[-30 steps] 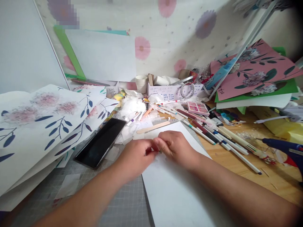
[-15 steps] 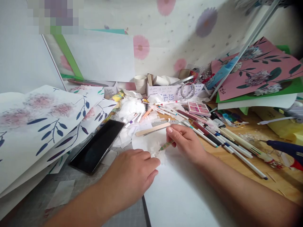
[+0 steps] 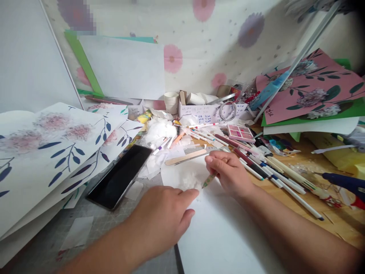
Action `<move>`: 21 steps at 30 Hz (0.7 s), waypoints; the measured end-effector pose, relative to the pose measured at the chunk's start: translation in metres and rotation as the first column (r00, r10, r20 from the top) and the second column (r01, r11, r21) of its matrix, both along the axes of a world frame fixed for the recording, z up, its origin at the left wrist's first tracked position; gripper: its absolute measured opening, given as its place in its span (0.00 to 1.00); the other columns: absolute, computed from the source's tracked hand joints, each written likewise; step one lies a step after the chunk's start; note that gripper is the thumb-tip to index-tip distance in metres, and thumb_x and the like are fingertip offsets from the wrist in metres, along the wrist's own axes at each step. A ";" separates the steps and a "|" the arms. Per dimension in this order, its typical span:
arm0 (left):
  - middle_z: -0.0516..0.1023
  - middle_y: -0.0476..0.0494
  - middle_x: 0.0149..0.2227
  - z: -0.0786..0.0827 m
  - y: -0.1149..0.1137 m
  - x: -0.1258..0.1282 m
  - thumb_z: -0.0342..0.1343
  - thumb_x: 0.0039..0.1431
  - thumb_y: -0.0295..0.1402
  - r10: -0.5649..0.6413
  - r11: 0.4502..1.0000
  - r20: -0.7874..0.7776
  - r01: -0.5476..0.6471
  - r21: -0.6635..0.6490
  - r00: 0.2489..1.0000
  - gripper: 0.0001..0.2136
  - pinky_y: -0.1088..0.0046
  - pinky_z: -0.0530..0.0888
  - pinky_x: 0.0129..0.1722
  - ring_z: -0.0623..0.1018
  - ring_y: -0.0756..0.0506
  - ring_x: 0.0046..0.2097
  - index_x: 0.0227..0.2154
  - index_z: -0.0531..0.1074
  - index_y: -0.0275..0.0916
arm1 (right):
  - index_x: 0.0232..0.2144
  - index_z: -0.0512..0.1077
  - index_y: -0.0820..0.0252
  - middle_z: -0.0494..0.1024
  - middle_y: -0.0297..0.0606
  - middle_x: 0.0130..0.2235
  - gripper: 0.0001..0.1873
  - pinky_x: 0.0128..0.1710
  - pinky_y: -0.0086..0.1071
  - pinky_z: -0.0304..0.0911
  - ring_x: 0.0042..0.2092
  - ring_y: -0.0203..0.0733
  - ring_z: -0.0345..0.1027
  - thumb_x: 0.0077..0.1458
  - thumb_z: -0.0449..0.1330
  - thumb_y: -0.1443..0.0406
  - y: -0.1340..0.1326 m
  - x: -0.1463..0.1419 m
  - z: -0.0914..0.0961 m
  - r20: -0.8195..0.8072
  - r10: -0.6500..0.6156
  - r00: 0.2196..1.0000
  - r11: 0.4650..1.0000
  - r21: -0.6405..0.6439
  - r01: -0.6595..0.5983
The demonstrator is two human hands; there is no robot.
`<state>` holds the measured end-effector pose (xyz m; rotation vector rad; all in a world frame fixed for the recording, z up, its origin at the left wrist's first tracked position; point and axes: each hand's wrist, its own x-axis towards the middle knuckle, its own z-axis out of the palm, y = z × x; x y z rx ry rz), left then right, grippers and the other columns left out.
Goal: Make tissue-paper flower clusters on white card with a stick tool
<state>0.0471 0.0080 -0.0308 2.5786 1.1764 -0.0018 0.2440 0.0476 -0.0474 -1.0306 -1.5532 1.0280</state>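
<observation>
While my right hand (image 3: 229, 171) pinches a short green-patterned pencil (image 3: 210, 179), its tip slants down and leftward from my grip, just beside the forefinger of my left hand (image 3: 162, 215), whose thumb stands spread from it. Beneath lies a white sheet (image 3: 219, 236); a fluffy tuft (image 3: 188, 178) sits just left of the tip.

A wooden table (image 3: 346, 222), strewn with markers (image 3: 299, 198), shows at right. A grey mat (image 3: 107, 219) at lower left bears a phone (image 3: 121, 177). A white sheet (image 3: 216, 236) lies lower centre.
</observation>
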 end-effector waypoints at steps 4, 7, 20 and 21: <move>0.79 0.45 0.31 0.003 -0.004 0.003 0.48 0.59 0.34 -0.017 0.999 -0.027 0.017 0.031 0.999 0.11 0.68 0.68 0.30 0.78 0.40 0.33 0.43 0.70 0.44 | 0.16 0.59 0.58 0.57 0.29 0.19 0.22 0.27 0.30 0.52 0.25 0.35 0.53 0.59 0.53 0.56 0.008 0.009 -0.002 -0.043 -0.112 0.993 0.985 0.124 0.117; 0.79 0.44 0.31 0.002 -0.005 0.002 0.49 0.59 0.34 -0.026 0.997 -0.009 0.027 0.073 1.000 0.09 0.68 0.68 0.28 0.78 0.40 0.32 0.40 0.70 0.42 | 0.22 0.64 0.59 0.65 0.32 0.24 0.21 0.30 0.30 0.57 0.28 0.36 0.60 0.63 0.45 0.55 0.019 0.007 0.005 0.222 -0.144 0.964 0.978 0.181 0.105; 0.78 0.46 0.28 -0.001 -0.009 -0.002 0.49 0.58 0.35 -0.088 0.976 0.117 0.062 0.209 0.989 0.06 0.67 0.69 0.26 0.78 0.41 0.29 0.31 0.69 0.41 | 0.44 0.73 0.61 0.74 0.43 0.46 0.12 0.44 0.38 0.66 0.43 0.42 0.70 0.59 0.57 0.64 0.115 -0.019 0.015 0.934 -0.114 0.339 0.993 0.095 0.072; 0.77 0.46 0.28 -0.001 -0.008 -0.003 0.49 0.58 0.35 -0.085 0.976 0.127 0.057 0.212 0.988 0.06 0.68 0.69 0.26 0.78 0.41 0.29 0.31 0.68 0.41 | 0.46 0.71 0.60 0.73 0.43 0.48 0.13 0.44 0.40 0.67 0.44 0.42 0.70 0.60 0.57 0.62 0.120 -0.020 0.012 0.946 -0.098 0.309 0.994 0.080 0.070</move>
